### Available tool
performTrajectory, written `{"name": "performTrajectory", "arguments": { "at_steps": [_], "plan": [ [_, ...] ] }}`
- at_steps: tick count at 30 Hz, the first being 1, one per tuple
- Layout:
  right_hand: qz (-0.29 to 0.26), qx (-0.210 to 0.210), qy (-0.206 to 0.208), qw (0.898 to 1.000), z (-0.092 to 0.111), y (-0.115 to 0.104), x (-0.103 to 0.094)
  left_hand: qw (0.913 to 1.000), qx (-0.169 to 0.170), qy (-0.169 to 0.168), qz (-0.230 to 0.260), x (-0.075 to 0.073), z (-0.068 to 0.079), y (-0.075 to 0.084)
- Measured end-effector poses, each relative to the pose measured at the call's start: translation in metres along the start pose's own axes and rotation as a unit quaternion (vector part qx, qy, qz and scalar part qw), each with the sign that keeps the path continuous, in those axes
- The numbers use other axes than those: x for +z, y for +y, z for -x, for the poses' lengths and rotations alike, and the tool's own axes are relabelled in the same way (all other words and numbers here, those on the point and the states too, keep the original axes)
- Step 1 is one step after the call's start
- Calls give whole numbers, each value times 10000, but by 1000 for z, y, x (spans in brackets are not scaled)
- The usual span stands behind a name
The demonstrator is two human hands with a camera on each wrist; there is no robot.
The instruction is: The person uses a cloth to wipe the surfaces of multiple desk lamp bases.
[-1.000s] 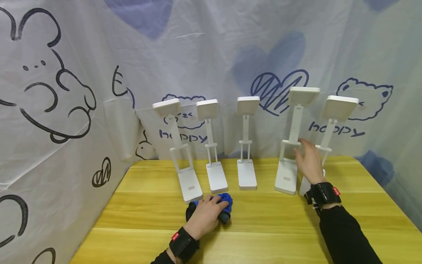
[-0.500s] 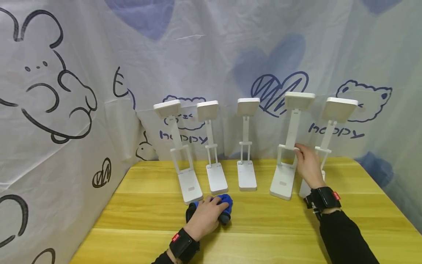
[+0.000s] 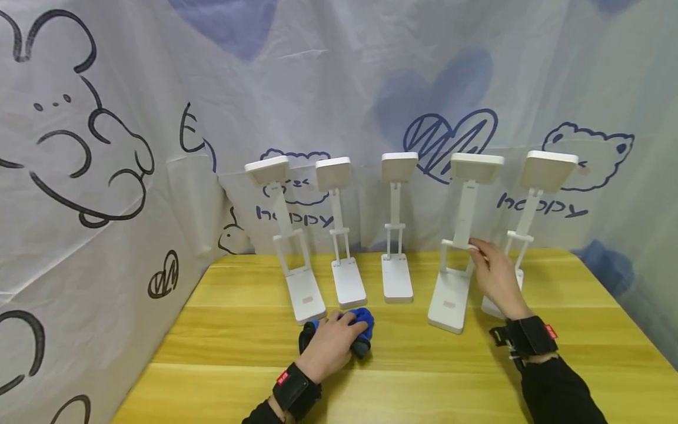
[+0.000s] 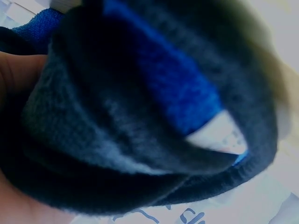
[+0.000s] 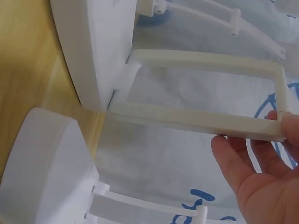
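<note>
The word "happy" stands twice in dark blue on the pale backdrop (image 3: 339, 106): at the left, partly covered by the leftmost lamp (image 3: 283, 215), and at the right, crossed by the rightmost lamp (image 3: 527, 215). The right wrist view shows a sideways fragment of blue lettering. On each black wristband (image 3: 532, 338), a red tag (image 3: 551, 331) carries pale marks too small to read.

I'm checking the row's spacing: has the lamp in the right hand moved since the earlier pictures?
Yes. In the head view, the held lamp in the right hand has shifted left and nearer the camera, judged against the middle lamp.
</note>
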State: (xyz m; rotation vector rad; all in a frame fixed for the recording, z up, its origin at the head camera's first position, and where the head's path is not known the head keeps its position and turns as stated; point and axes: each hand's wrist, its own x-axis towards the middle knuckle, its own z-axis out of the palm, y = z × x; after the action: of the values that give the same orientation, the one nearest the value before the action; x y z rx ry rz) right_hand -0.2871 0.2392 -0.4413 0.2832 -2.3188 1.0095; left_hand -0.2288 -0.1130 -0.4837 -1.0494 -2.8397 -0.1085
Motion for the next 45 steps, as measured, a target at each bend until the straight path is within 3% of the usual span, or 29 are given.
{"name": "performTrajectory", "arguments": {
  "at_steps": [12,19,26,36,45],
  "plan": [
    [-205,-77,-310,9993,11,-8,-9,9999,-55,-85,-83,1,-2,-1],
    [-413,-4,-690,9968,18,-16,-11,9999,2,117,-111,2,1,1],
    [-639,122,-891,9939,17,-19,-13,9999,-9,113,-96,1,0,1],
    [-1178,262,-1557,9804,18,-18,-6,9999,16,96,-95,-1,-1,0],
    [-1237,440,-1947,9720,19,-19,-5,9994,275,62,184,-6,-2,4]
  ]
}}
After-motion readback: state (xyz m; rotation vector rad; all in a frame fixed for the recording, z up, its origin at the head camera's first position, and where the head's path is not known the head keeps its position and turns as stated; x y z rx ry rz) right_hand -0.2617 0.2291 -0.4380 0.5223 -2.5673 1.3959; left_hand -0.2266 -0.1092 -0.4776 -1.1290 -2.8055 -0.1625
